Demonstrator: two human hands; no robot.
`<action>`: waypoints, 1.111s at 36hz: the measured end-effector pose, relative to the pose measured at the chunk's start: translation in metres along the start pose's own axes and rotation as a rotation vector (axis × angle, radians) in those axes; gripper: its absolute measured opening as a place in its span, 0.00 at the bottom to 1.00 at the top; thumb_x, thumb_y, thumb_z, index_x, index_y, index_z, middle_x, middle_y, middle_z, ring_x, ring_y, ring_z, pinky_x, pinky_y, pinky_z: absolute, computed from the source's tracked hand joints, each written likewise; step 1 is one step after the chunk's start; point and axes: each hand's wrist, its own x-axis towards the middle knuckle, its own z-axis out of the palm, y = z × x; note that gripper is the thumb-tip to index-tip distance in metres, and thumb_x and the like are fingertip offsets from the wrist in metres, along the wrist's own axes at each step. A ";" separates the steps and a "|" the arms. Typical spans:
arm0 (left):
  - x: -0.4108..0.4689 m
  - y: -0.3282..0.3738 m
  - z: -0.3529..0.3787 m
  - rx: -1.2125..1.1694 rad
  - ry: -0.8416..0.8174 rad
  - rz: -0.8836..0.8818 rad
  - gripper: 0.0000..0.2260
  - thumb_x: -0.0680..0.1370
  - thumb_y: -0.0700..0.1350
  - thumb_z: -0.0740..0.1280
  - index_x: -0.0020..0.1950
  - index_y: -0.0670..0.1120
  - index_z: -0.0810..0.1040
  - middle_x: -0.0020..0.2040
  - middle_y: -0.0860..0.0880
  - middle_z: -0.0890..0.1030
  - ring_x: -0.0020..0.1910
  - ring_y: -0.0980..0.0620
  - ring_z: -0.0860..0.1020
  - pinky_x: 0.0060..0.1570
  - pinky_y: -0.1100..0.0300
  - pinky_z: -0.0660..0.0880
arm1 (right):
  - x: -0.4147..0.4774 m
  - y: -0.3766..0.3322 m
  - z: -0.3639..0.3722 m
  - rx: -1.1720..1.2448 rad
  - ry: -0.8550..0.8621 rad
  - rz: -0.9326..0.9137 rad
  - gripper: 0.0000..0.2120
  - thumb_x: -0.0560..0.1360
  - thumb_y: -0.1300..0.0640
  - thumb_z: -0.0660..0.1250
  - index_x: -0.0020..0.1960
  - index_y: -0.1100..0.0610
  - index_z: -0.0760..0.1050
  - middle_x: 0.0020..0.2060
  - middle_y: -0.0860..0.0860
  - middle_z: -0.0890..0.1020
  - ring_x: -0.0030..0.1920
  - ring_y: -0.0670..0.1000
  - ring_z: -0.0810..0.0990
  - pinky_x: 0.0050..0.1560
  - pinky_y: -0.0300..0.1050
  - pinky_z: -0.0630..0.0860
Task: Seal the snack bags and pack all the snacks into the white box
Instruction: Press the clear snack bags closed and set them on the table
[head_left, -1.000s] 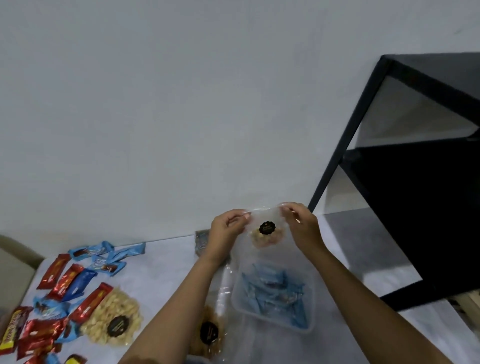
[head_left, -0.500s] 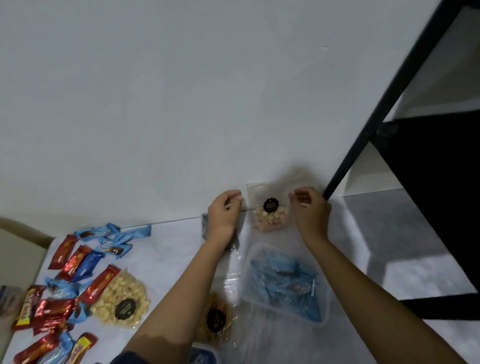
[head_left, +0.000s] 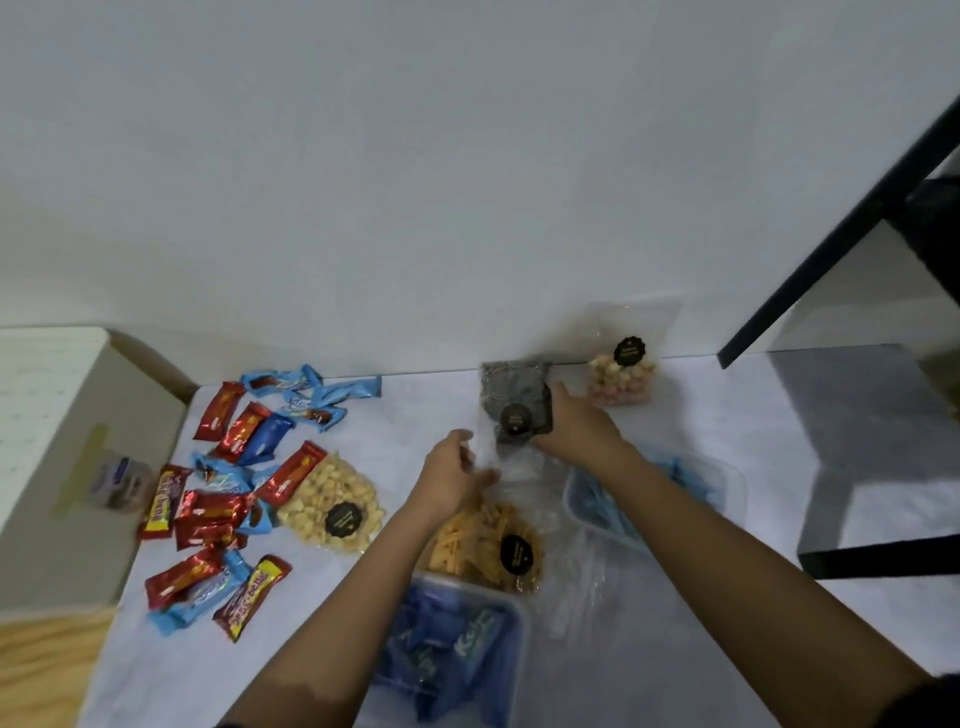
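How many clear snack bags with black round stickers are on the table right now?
4: puff bag leaning on the wall, dark bag at centre, nut bag beside the candy bars, orange-stick bag nearest the camera. More may be hidden.

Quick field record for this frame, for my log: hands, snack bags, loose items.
left hand: pinches clear near end of dark-filled clear plastic snack bag
right hand: on that bag's right edge, grip unclear
pink-and-white snack bag: upright against wall
yellow puff bag: flat on white table, beside loose red and blue wrapped bars
orange stick bag: flat, partly under left forearm
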 end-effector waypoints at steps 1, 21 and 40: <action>0.001 -0.001 0.000 0.003 -0.009 0.011 0.28 0.70 0.43 0.74 0.68 0.42 0.67 0.48 0.46 0.75 0.46 0.51 0.74 0.42 0.64 0.71 | 0.000 -0.004 0.002 0.011 0.003 0.001 0.28 0.71 0.48 0.65 0.66 0.58 0.61 0.52 0.57 0.78 0.50 0.59 0.78 0.47 0.48 0.74; -0.014 0.037 -0.056 -0.787 0.095 0.065 0.05 0.74 0.37 0.69 0.43 0.42 0.73 0.40 0.43 0.72 0.42 0.47 0.71 0.43 0.57 0.73 | -0.031 -0.050 0.004 1.008 0.172 0.255 0.12 0.68 0.62 0.74 0.44 0.55 0.71 0.48 0.59 0.81 0.49 0.59 0.81 0.51 0.53 0.79; -0.043 0.092 -0.089 0.004 -0.180 0.532 0.07 0.73 0.40 0.71 0.50 0.43 0.83 0.44 0.46 0.84 0.44 0.54 0.81 0.48 0.65 0.77 | -0.087 -0.037 -0.029 0.579 0.301 -0.218 0.10 0.70 0.62 0.71 0.51 0.55 0.79 0.48 0.49 0.77 0.37 0.42 0.72 0.40 0.35 0.70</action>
